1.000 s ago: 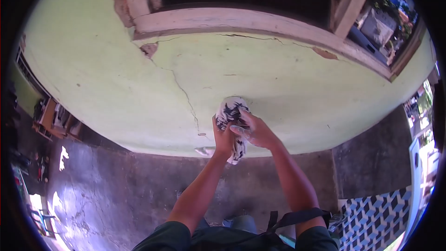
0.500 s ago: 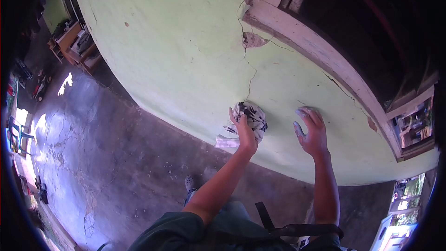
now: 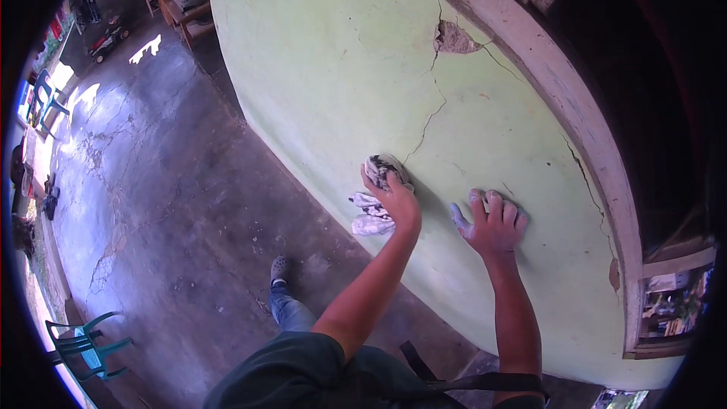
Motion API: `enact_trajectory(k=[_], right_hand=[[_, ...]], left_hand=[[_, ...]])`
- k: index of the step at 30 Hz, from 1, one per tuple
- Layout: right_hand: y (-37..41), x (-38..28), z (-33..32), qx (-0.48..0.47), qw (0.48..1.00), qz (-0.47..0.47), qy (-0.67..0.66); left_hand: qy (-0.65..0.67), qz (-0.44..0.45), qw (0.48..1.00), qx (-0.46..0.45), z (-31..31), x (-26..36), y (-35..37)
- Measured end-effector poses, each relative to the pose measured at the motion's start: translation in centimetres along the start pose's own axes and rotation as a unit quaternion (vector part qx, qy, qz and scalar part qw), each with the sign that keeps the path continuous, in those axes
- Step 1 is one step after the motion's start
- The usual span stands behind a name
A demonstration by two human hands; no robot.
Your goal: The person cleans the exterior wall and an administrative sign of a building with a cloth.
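The left hand (image 3: 397, 201) has its grip clamped on a bunched black-and-white cloth (image 3: 384, 170), which sits against the green wall (image 3: 333, 83) just below the lower end of a crack (image 3: 434, 117), its loose folds hanging beneath. The right hand (image 3: 494, 229), fingers spread apart and smeared whitish, seems to touch the wall, though contact is hard to confirm. A teal chair (image 3: 85, 348) stands on the floor (image 3: 182, 212), well apart from both hands
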State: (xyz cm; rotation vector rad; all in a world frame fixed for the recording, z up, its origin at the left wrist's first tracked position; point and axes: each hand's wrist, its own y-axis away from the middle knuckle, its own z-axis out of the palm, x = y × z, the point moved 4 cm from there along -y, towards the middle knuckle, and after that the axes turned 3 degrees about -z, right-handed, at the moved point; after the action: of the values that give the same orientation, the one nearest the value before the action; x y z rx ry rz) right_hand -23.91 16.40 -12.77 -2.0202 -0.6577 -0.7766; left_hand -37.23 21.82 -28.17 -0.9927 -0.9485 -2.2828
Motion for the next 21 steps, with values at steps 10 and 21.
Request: enact_trajectory(k=[10,21], right_hand=[[-1.3,0.6,-0.7,-0.091,0.975,-0.171,-0.105],[-14.5,-3.1,0.9,-0.135,0.859,-0.477,-0.131]], left_hand=[[-0.112,0.110,0.980,-0.119,-0.8,-1.4,3.1],[-0.190,0.240,0.942,-0.139,-2.7,-3.6,-3.9]])
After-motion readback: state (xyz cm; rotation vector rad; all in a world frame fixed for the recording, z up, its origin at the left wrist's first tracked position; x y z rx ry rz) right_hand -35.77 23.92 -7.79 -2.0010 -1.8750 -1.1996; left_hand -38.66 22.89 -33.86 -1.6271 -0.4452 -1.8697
